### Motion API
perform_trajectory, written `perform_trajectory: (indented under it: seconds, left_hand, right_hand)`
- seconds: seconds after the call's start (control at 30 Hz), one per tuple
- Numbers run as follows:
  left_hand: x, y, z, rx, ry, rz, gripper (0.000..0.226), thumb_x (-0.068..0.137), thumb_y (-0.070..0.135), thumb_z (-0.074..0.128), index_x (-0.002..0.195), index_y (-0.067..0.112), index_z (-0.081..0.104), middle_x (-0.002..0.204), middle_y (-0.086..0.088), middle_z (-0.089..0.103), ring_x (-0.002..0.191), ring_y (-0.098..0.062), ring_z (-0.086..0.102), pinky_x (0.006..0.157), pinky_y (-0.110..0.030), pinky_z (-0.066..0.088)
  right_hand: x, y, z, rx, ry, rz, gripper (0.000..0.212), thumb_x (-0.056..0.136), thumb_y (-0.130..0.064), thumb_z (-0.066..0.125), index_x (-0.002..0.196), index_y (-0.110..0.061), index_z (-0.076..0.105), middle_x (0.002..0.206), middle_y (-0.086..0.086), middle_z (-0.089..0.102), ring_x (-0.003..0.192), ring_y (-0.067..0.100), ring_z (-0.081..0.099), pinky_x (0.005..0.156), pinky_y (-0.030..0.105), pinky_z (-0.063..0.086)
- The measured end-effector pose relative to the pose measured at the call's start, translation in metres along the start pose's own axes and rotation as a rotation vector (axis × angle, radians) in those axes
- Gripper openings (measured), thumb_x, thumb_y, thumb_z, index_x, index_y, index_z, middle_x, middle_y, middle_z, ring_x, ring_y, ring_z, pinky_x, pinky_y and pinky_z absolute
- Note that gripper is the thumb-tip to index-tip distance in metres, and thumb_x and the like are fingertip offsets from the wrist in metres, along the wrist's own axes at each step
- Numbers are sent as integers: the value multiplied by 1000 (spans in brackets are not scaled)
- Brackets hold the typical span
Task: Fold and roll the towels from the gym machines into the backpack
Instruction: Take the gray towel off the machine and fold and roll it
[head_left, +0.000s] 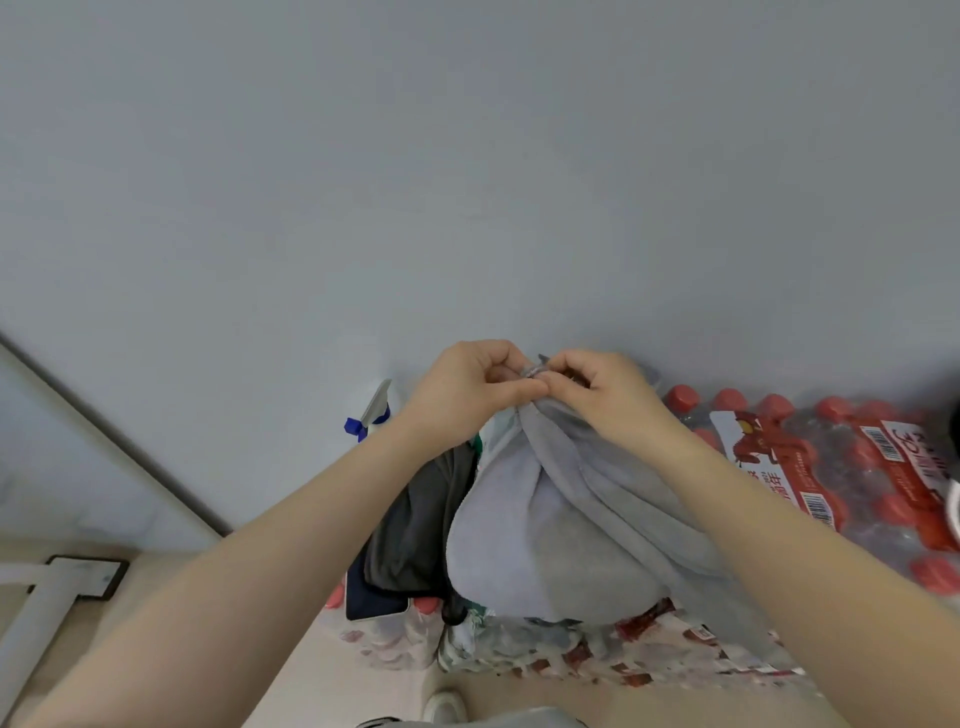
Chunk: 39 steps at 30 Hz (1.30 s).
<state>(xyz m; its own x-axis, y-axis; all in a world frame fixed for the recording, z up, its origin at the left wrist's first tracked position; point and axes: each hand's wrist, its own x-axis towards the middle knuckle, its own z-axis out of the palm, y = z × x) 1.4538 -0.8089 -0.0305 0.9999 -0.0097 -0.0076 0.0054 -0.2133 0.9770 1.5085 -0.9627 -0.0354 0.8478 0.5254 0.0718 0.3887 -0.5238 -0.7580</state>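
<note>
Going L to R w/ the grey towel (566, 525) as my landmark. Far left of it, a spray bottle (375, 410) by the wall. Just left of the towel, dark fabric (415, 525), prob the backpack, can't confirm. My left hand (467, 387) pinches the towel's top edge; my right hand (602, 392) pinches the same edge, fingertips touching the left's. Towel hangs down from both hands, draped over shrink-wrapped packs of red-capped bottles (857, 467), which carry on to its right. Step, I'd say: matching corners for a fold. Next needs edges kept aligned, then lay flat & roll tight.
</note>
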Motion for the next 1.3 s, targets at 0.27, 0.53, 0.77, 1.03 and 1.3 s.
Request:
perform_trajectory:
  seconds: [0.27,0.53,0.77,1.03,1.3]
  left_hand:
    - [-41,35,37,-304,87,163,22,92,5,49,74,16,55,68,9,55,63,0,50,64,-11,42]
    - [-120,53,102,-753,106,162,17,86,12,46,69,14,45,60,8,54,57,-6,52,54,-17,43]
    - [-193,63,143,-828,67,178,8,77,15,47,70,13,43,60,6,55,61,-8,54,56,-18,46]
    - [-201,52,138,-342,464,-29,28,91,13,47,64,20,48,57,13,50,58,-4,45,55,-20,32]
    - [-143,25,139,223,536,-60,15,91,18,50,82,13,61,70,3,55,62,-11,48,58,-23,40]
  right_hand:
    - [-78,36,-50,-335,-81,-65,23,81,-37,57,74,-17,49,61,-2,51,68,20,50,77,35,41]
    - [-190,68,-97,-846,-101,82,24,92,-25,48,70,-26,38,64,-14,35,88,19,47,107,35,16]
    - [-286,79,-118,-907,181,65,19,92,-27,50,97,-15,63,88,1,64,100,26,51,97,36,20]
    - [-317,67,-140,-520,461,-60,14,89,-11,55,97,-6,65,92,8,67,87,21,56,74,27,37]
    - [-269,101,-150,-662,466,27,20,90,-19,56,99,-11,71,93,9,70,93,28,59,72,32,45]
